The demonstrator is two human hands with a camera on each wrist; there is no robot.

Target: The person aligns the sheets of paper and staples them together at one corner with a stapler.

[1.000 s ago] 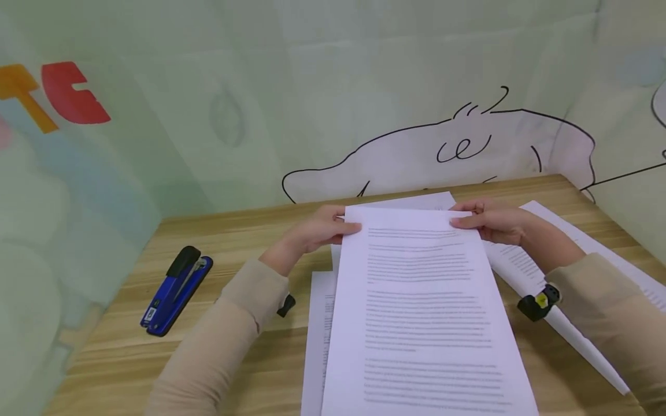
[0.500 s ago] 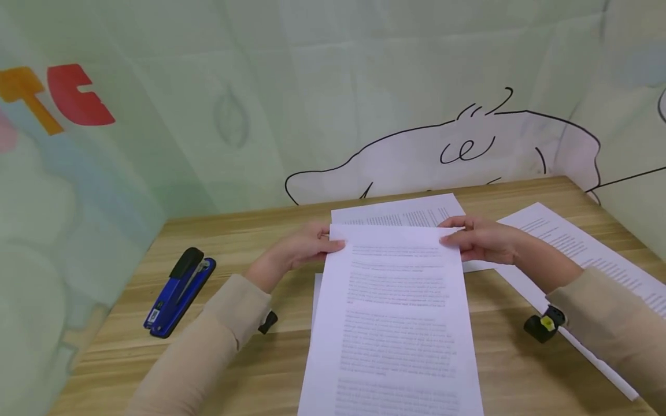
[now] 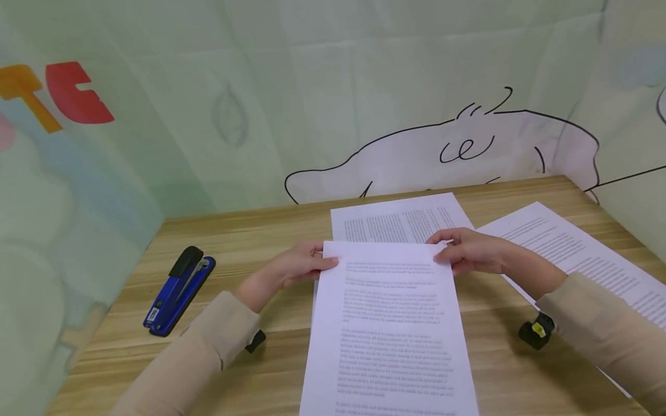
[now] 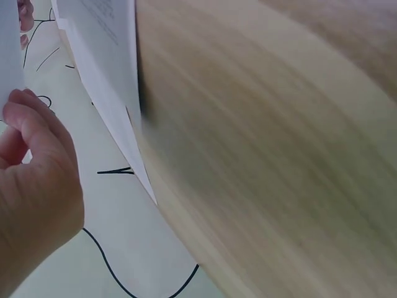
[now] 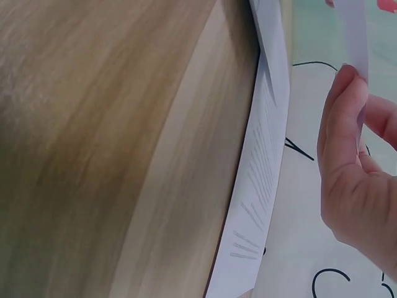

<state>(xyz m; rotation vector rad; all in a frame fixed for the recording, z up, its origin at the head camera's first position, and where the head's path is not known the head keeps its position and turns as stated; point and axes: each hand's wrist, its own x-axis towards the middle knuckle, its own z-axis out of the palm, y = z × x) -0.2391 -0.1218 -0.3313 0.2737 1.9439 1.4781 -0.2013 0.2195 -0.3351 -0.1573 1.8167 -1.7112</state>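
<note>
Left hand (image 3: 296, 267) and right hand (image 3: 472, 252) are pinched on the top corners of a printed sheet (image 3: 387, 329), held above the table (image 3: 260, 375); its lower end is cut off, its print blurred. Behind, by the table's far edge, another page (image 3: 398, 222) is partly covered.

Printed paper (image 3: 390, 329) (white), held near corners

There's the blue stapler (image 3: 179, 292), aslant on the desk (image 3: 250, 232), left side, and behind, a green backdrop (image 3: 270, 104), bright letters (image 3: 67, 92) upper left, cartoon (image 3: 406, 155) right of centre
</note>
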